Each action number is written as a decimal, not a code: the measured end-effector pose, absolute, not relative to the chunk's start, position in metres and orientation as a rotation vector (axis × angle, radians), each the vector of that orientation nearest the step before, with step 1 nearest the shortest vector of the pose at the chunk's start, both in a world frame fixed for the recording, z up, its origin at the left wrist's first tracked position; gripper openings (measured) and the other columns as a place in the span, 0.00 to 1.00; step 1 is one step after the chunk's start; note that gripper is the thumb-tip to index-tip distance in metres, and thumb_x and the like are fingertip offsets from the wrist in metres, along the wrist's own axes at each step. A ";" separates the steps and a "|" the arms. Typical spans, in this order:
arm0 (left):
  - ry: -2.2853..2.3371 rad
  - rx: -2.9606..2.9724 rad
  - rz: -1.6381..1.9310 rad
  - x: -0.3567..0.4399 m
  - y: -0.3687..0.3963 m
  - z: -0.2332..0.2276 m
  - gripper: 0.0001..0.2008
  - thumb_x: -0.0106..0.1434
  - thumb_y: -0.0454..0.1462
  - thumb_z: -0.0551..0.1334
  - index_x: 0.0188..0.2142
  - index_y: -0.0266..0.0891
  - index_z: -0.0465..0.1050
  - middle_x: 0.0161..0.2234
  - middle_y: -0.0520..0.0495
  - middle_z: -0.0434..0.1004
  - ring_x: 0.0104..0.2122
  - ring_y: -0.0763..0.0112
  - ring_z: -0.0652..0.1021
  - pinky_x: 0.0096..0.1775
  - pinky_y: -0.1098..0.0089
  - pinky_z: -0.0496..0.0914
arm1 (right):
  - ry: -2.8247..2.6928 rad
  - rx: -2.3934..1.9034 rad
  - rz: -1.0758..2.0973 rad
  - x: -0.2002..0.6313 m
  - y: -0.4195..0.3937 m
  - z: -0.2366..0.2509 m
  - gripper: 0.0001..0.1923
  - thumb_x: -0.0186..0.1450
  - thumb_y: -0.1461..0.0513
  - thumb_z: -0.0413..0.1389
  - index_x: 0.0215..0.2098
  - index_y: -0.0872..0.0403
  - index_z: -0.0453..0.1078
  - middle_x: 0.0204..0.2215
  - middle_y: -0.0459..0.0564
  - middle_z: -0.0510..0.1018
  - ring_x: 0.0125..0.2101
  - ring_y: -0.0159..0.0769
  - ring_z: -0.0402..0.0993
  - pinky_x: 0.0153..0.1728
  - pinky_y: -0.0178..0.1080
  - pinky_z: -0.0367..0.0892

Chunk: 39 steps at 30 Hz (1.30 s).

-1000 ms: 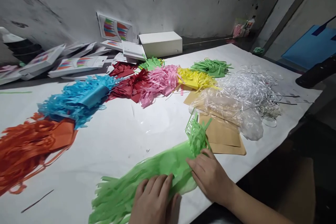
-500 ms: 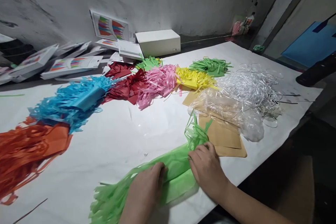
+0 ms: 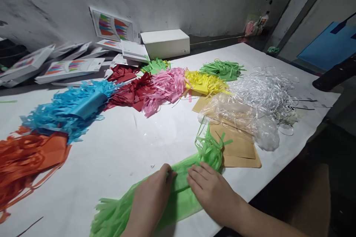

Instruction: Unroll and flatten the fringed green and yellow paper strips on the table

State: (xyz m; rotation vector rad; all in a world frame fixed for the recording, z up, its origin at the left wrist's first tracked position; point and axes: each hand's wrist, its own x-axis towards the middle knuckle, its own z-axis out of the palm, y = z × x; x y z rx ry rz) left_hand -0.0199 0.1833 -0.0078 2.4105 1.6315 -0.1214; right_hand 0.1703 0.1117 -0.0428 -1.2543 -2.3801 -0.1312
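My left hand (image 3: 151, 198) and right hand (image 3: 210, 192) both lie on the green tissue (image 3: 178, 189), side by side near the front edge of the worktop (image 3: 125, 148). The left fingers curl over the rolled middle, pinching it; the right hand lies flatter, fingers spread narrow and pressing the roll down just behind the fringe (image 3: 210, 148) that stands up at its far end. The other fringe fans out at the near left, partly under my wrist.

The tissue looks thin, so I judge that a hard pinch or a pull between the two hands could tear it at the middle. The roll could spring loose if either hand eases off. The upright fringe touches the brown cards (image 3: 239, 148), and the clear film (image 3: 244, 118) and white ribbon heap (image 3: 267, 96) lie just beyond; strips could snag there. The roll also sits close to the edge and might slide off.
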 end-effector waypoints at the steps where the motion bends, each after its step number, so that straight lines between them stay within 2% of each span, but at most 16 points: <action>1: 1.624 2.504 0.025 -0.023 0.183 -0.009 0.09 0.71 0.35 0.53 0.40 0.40 0.72 0.32 0.44 0.85 0.31 0.56 0.83 0.28 0.65 0.63 | -2.353 -1.286 -0.138 0.171 0.111 -0.047 0.15 0.69 0.72 0.51 0.52 0.64 0.72 0.51 0.60 0.80 0.52 0.47 0.73 0.60 0.50 0.64; 3: 1.473 2.773 0.411 -0.030 0.180 -0.012 0.08 0.71 0.36 0.56 0.44 0.39 0.73 0.39 0.41 0.84 0.38 0.53 0.81 0.38 0.60 0.67 | -2.277 -1.333 -0.132 0.171 0.111 -0.052 0.15 0.69 0.73 0.50 0.50 0.63 0.73 0.49 0.59 0.80 0.51 0.46 0.74 0.59 0.50 0.65; 5: 1.189 2.994 0.637 -0.036 0.175 -0.016 0.09 0.69 0.38 0.60 0.47 0.41 0.73 0.44 0.42 0.83 0.44 0.52 0.79 0.47 0.54 0.65 | -2.189 -1.355 -0.060 0.172 0.112 -0.051 0.13 0.69 0.73 0.49 0.47 0.61 0.73 0.45 0.58 0.82 0.48 0.44 0.76 0.57 0.50 0.66; 7: 1.004 3.065 0.588 -0.041 0.170 -0.020 0.09 0.68 0.35 0.60 0.47 0.44 0.74 0.46 0.45 0.83 0.46 0.54 0.78 0.52 0.52 0.61 | -2.126 -1.351 0.048 0.172 0.113 -0.045 0.12 0.71 0.71 0.49 0.45 0.59 0.73 0.43 0.56 0.82 0.47 0.43 0.76 0.56 0.49 0.66; 9: 0.935 3.059 0.550 -0.045 0.166 -0.024 0.11 0.68 0.31 0.59 0.46 0.44 0.74 0.45 0.48 0.84 0.47 0.56 0.78 0.55 0.52 0.59 | -2.156 -1.296 0.091 0.172 0.113 -0.040 0.11 0.72 0.68 0.49 0.48 0.59 0.72 0.47 0.57 0.81 0.52 0.44 0.74 0.59 0.51 0.63; 11: 0.903 3.039 0.566 -0.049 0.162 -0.030 0.12 0.67 0.28 0.58 0.45 0.44 0.75 0.43 0.48 0.84 0.46 0.58 0.78 0.55 0.53 0.59 | -2.233 -1.207 0.024 0.173 0.113 -0.039 0.13 0.73 0.68 0.49 0.52 0.60 0.71 0.51 0.57 0.80 0.56 0.45 0.71 0.64 0.52 0.57; 13: 0.900 3.026 0.580 -0.053 0.157 -0.035 0.13 0.67 0.28 0.58 0.46 0.44 0.75 0.42 0.49 0.85 0.45 0.58 0.78 0.55 0.52 0.59 | -2.279 -1.151 -0.060 0.175 0.112 -0.041 0.13 0.73 0.69 0.48 0.50 0.60 0.72 0.47 0.56 0.81 0.54 0.43 0.72 0.67 0.52 0.52; 15: 0.917 3.012 0.563 -0.057 0.153 -0.039 0.15 0.68 0.28 0.56 0.47 0.45 0.75 0.41 0.49 0.85 0.44 0.58 0.79 0.54 0.52 0.60 | -2.295 -1.136 -0.105 0.181 0.109 -0.044 0.12 0.71 0.71 0.48 0.45 0.61 0.73 0.41 0.55 0.82 0.49 0.43 0.75 0.68 0.51 0.50; 20: 0.897 3.071 0.505 -0.069 0.145 -0.043 0.13 0.70 0.33 0.57 0.51 0.46 0.75 0.43 0.51 0.85 0.43 0.60 0.79 0.51 0.56 0.61 | -2.299 -1.216 -0.051 0.193 0.101 -0.049 0.08 0.72 0.70 0.51 0.42 0.56 0.72 0.43 0.51 0.81 0.51 0.42 0.72 0.67 0.53 0.50; 22: 0.959 3.022 0.507 -0.070 0.145 -0.043 0.10 0.70 0.35 0.59 0.48 0.46 0.75 0.43 0.51 0.85 0.44 0.59 0.79 0.49 0.57 0.61 | -2.230 -1.338 0.005 0.192 0.100 -0.047 0.06 0.72 0.67 0.53 0.39 0.54 0.71 0.39 0.49 0.80 0.50 0.41 0.72 0.65 0.54 0.51; 26: 1.170 2.861 0.491 -0.062 0.150 -0.040 0.06 0.70 0.35 0.58 0.38 0.45 0.74 0.38 0.50 0.82 0.40 0.59 0.78 0.45 0.58 0.60 | -2.107 -1.639 -0.036 0.179 0.109 -0.041 0.08 0.70 0.66 0.56 0.32 0.53 0.68 0.30 0.48 0.75 0.39 0.43 0.72 0.55 0.56 0.60; 29: 1.393 2.795 0.342 -0.050 0.155 -0.037 0.10 0.71 0.39 0.57 0.32 0.43 0.72 0.33 0.49 0.78 0.35 0.57 0.77 0.41 0.57 0.60 | -2.071 -1.811 -0.140 0.171 0.118 -0.037 0.09 0.67 0.64 0.59 0.29 0.52 0.67 0.28 0.50 0.73 0.34 0.45 0.69 0.48 0.57 0.63; 31: 1.495 2.791 0.253 -0.044 0.157 -0.035 0.13 0.71 0.39 0.56 0.29 0.43 0.71 0.31 0.48 0.76 0.34 0.56 0.76 0.39 0.56 0.60 | -2.043 -1.864 -0.185 0.169 0.120 -0.035 0.08 0.67 0.66 0.58 0.30 0.52 0.68 0.29 0.51 0.73 0.35 0.47 0.69 0.49 0.58 0.62; 35: 1.528 2.808 0.193 -0.038 0.160 -0.036 0.15 0.71 0.38 0.55 0.27 0.43 0.71 0.30 0.47 0.75 0.33 0.55 0.76 0.38 0.56 0.61 | -2.222 -1.530 -0.176 0.169 0.117 -0.035 0.08 0.69 0.71 0.52 0.41 0.54 0.70 0.37 0.52 0.75 0.44 0.45 0.69 0.58 0.55 0.54; 37: 1.504 2.809 0.235 -0.040 0.161 -0.038 0.14 0.71 0.38 0.56 0.27 0.43 0.70 0.29 0.48 0.75 0.32 0.57 0.76 0.38 0.56 0.61 | -2.364 -1.317 -0.140 0.170 0.116 -0.038 0.09 0.70 0.70 0.50 0.42 0.56 0.71 0.35 0.50 0.74 0.41 0.42 0.69 0.58 0.51 0.54; 39: 1.469 2.840 0.356 -0.044 0.161 -0.038 0.09 0.69 0.39 0.59 0.32 0.42 0.72 0.34 0.46 0.78 0.34 0.56 0.77 0.40 0.55 0.63 | -2.411 -1.277 -0.134 0.171 0.116 -0.041 0.09 0.70 0.71 0.49 0.39 0.57 0.71 0.30 0.49 0.73 0.35 0.40 0.67 0.56 0.48 0.56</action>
